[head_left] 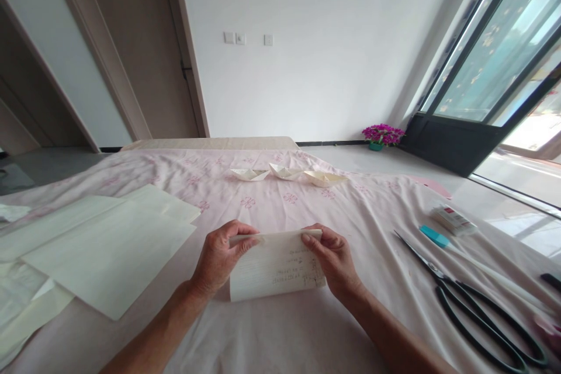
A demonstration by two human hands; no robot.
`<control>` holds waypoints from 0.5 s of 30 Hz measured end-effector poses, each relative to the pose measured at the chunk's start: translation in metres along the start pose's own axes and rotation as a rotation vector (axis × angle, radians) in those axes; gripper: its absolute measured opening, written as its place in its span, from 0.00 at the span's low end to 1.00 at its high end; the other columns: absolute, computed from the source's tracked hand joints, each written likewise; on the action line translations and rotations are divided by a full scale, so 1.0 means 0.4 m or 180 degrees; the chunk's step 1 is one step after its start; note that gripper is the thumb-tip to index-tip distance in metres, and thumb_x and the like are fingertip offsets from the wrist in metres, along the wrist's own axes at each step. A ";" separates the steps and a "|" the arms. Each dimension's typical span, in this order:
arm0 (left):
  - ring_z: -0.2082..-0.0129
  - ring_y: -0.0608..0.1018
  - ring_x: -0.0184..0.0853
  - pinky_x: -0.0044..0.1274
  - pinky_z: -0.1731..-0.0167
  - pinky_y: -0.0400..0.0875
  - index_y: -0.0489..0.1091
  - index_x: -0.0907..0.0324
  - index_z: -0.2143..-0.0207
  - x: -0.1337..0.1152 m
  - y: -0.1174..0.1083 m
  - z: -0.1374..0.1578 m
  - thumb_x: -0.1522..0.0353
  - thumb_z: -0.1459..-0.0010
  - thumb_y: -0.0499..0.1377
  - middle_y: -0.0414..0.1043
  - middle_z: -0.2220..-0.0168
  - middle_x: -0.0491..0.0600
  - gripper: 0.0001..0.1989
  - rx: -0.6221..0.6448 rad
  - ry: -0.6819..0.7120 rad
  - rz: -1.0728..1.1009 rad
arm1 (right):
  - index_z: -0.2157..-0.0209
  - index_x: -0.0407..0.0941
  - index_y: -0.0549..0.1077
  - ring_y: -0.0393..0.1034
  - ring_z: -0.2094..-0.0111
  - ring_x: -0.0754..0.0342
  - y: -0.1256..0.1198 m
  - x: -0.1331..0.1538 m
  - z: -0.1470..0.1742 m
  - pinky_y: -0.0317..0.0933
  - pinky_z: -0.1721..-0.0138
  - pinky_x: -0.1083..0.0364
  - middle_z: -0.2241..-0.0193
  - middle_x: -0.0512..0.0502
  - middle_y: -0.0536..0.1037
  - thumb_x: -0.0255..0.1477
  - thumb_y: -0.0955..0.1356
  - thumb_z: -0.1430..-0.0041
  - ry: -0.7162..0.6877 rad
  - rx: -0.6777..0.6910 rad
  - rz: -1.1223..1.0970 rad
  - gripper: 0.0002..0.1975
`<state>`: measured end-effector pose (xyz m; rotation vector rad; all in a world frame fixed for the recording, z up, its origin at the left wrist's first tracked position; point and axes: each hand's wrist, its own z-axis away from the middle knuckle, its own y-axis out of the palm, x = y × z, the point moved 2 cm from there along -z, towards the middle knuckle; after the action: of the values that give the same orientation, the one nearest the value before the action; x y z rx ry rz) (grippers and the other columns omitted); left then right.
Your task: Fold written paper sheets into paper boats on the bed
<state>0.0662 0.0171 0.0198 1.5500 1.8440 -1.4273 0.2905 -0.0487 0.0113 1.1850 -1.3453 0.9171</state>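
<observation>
1. Left hand: pinching the upper left corner of a sheet of paper. Thumb on the near face, fingers curled behind the edge.
2. Right hand: same grip at the upper right corner. Thumb flat on the near face, fingers bent behind.
3. The sheet: held between the two hands, over the near middle of a pale pink cloth with darker pink flower prints. Top edge nearly level; near face turned to the wearer. It looks doubled over, though the far side is hidden. Handwriting on its right half, too faint to read.
4. Beyond the hands, well apart from them: three folded paper boats in a loose row across the cloth. Left boat and middle boat whitish; right boat more cream.
5. Left of the left hand: loose pale sheets, overlapping, lying flat at differing angles. Crumpled wrapping beside them at the picture's left edge; material hard to tell.
6. Right of the right hand, apart from it: scissors with long black handles, tips pointing away from the wearer. Just beyond, a white stick-like item with a turquoise end; kind uncertain. Near that, a white packet with a red mark.
7. Background: magenta flowers in a green pot on the floor, by a dark-framed glass door. White wall behind, brown door at left.
</observation>
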 end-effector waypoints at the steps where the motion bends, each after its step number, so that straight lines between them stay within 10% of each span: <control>1: 0.66 0.78 0.33 0.22 0.62 0.71 0.74 0.58 0.68 0.000 0.001 0.001 0.61 0.44 0.60 0.76 0.68 0.46 0.09 -0.0008 0.0005 -0.0003 | 0.72 0.42 0.73 0.63 0.77 0.58 0.000 -0.003 0.000 0.58 0.75 0.59 0.79 0.51 0.71 0.41 0.71 0.51 0.0084 -0.0021 -0.0028 0.15; 15: 0.63 0.76 0.32 0.23 0.61 0.69 0.71 0.57 0.67 0.069 0.058 0.007 0.75 0.47 0.56 0.75 0.65 0.45 0.07 0.0314 -0.0296 -0.0600 | 0.68 0.43 0.76 0.70 0.71 0.53 -0.022 -0.074 -0.043 0.59 0.71 0.58 0.74 0.48 0.77 0.34 0.63 0.45 0.0027 -0.0113 0.1851 0.13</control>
<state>0.0761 0.0273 -0.0135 1.3576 1.9329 -1.6675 0.3009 -0.0293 -0.0165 0.7633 -1.7299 1.2930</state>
